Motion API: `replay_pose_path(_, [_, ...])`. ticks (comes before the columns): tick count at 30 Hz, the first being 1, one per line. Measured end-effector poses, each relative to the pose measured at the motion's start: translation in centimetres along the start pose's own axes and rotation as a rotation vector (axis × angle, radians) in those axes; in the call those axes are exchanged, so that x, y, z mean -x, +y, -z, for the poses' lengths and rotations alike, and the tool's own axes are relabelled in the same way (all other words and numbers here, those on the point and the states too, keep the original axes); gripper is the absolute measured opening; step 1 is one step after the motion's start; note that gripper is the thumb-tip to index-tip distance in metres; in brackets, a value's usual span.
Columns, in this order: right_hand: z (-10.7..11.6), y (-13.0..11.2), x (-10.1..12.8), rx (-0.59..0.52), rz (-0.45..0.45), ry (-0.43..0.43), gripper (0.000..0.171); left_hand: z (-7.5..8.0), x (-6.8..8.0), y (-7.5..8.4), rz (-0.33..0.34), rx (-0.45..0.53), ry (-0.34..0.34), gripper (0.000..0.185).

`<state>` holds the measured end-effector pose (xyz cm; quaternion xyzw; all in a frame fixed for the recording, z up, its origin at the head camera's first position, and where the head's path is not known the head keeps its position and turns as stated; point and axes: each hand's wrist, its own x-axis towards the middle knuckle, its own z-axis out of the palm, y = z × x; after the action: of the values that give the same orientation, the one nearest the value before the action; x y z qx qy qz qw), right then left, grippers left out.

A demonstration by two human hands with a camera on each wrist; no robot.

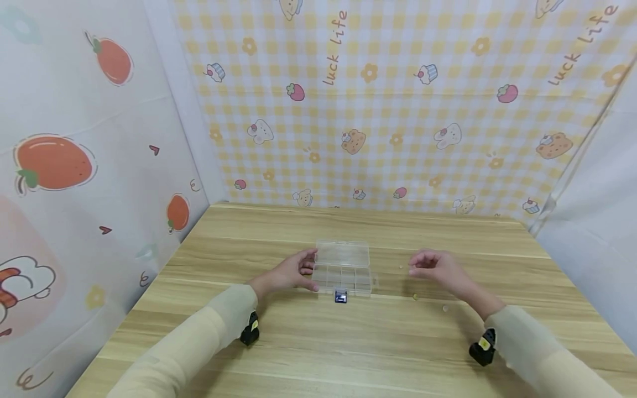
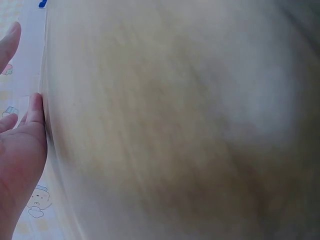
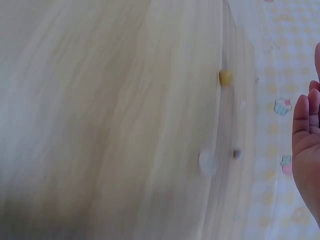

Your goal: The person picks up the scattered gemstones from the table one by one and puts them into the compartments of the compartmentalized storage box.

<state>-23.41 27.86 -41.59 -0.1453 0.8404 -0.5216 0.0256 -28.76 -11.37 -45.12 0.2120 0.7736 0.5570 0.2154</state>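
Here the spread left hand [image 1: 292, 272] touches the box [image 1: 343, 267], grip of right hand [image 1: 440, 267] unclear.

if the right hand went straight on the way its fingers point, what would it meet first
Most likely the small pale piece just ahead of the right hand. The hand's height is unclear, so it might pass over that and meet the clear box instead.

Cream sleeves [image 1: 191, 342], black wrist cameras [image 1: 250, 330]
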Motion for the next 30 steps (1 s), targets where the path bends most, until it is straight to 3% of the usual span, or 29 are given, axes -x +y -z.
replay_pose_path(18, [-4.3, -1.7, -3.5, -0.102, 0.039, -0.043, 0.027, 0.0, 0.0, -0.1, 0.0, -0.007, 0.004, 0.101])
replay_pose_path(30, [-7.0, -2.7, -5.3, -0.132, 0.079, -0.051, 0.017, -0.1, 0.1, 0.1, -0.005, -0.005, -0.002, 0.1])
